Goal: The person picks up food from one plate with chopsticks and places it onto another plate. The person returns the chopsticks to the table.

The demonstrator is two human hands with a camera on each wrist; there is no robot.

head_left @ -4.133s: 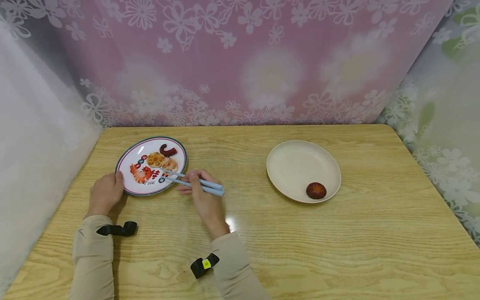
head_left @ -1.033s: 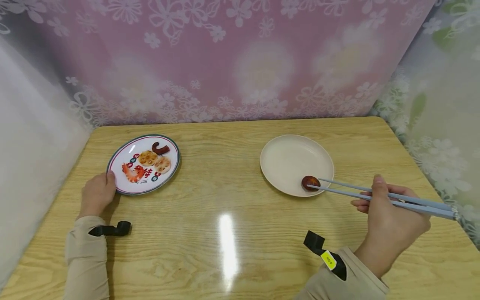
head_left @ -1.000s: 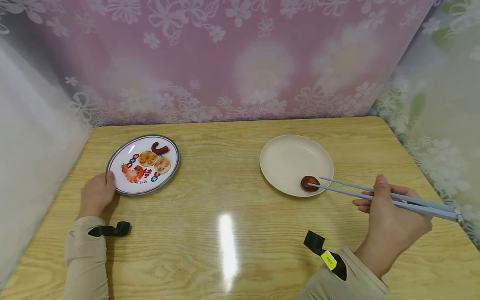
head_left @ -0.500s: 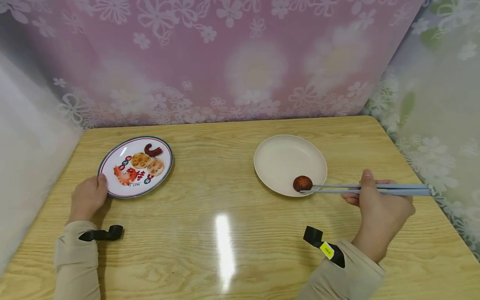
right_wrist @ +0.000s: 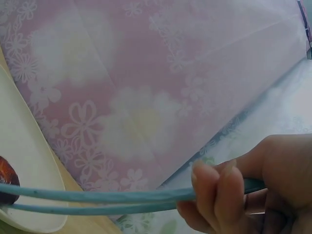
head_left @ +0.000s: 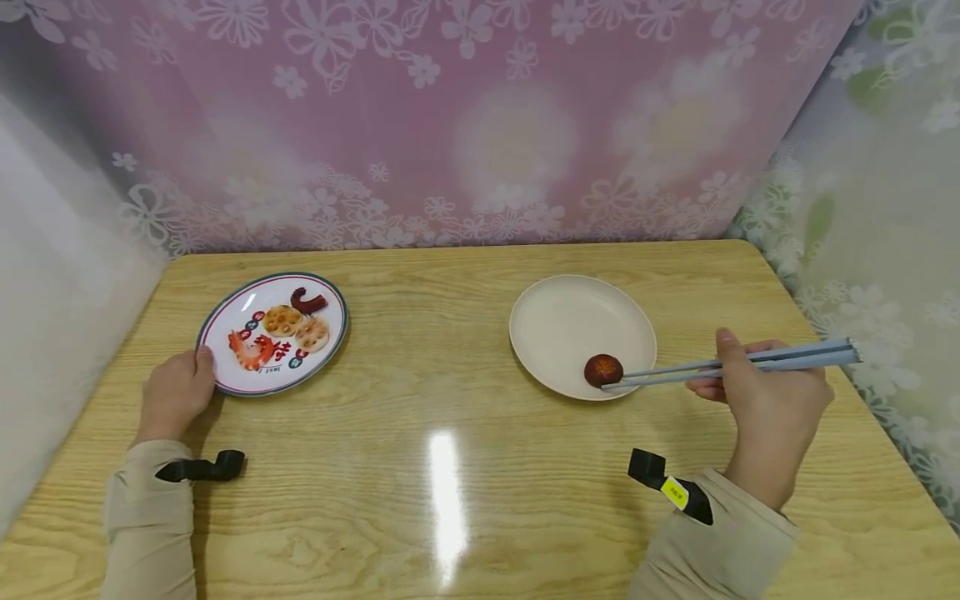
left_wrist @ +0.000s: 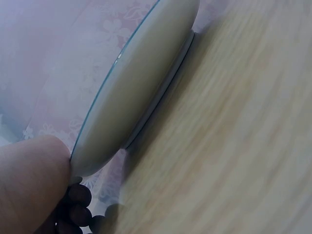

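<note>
My left hand [head_left: 177,393] grips the near-left rim of a white patterned plate [head_left: 262,382], thumb on the edge. On that plate are a shrimp [head_left: 251,350], two lotus root slices [head_left: 282,321] and a curled octopus tentacle [head_left: 308,302]. My right hand [head_left: 776,404] holds pale blue chopsticks [head_left: 806,357], also seen in the right wrist view. Their tips lie close together at the right front side of a brown shiitake mushroom [head_left: 603,369]. The mushroom sits near the front rim of a beige plate [head_left: 573,321]. My left fingers are mostly hidden under the patterned plate.
Both plates stand on a wood-grain table [head_left: 420,350]. A pink floral curtain [head_left: 420,125] hangs behind its back edge, with pale cloths at both sides. Dark beads [left_wrist: 79,196] show beside my left hand in the left wrist view.
The chopsticks went from the patterned plate to the mushroom on the beige plate. Lately their tips have drawn together and their back ends have swung away from me. My left hand stays on its plate.
</note>
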